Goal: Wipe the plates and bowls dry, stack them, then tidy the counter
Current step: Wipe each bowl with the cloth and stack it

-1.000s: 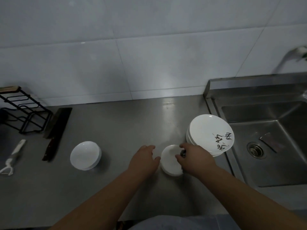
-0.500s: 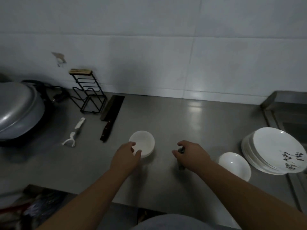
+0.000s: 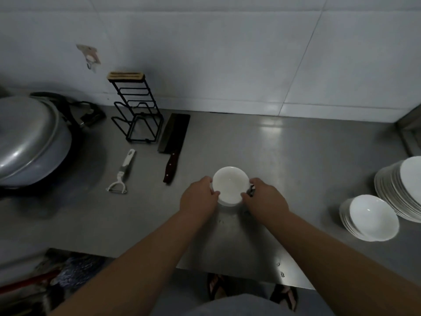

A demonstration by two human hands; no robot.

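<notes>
A small stack of white bowls (image 3: 230,185) sits on the steel counter (image 3: 296,160) in the middle. My left hand (image 3: 197,199) grips its left side, thumb over the rim. My right hand (image 3: 264,200) grips its right side, with a small dark object tucked between its fingers. A second stack of white bowls (image 3: 371,218) stands at the right. A stack of white plates (image 3: 403,188) sits beyond it at the frame's right edge.
A cleaver (image 3: 174,140), a white peeler (image 3: 121,173) and a black wire rack (image 3: 136,110) lie at the back left. A large metal wok lid (image 3: 27,140) covers the far left. The counter's front edge runs just below my forearms.
The view has swung left. My hands left the right bowl stack, moved to the left one and now both grip it.
</notes>
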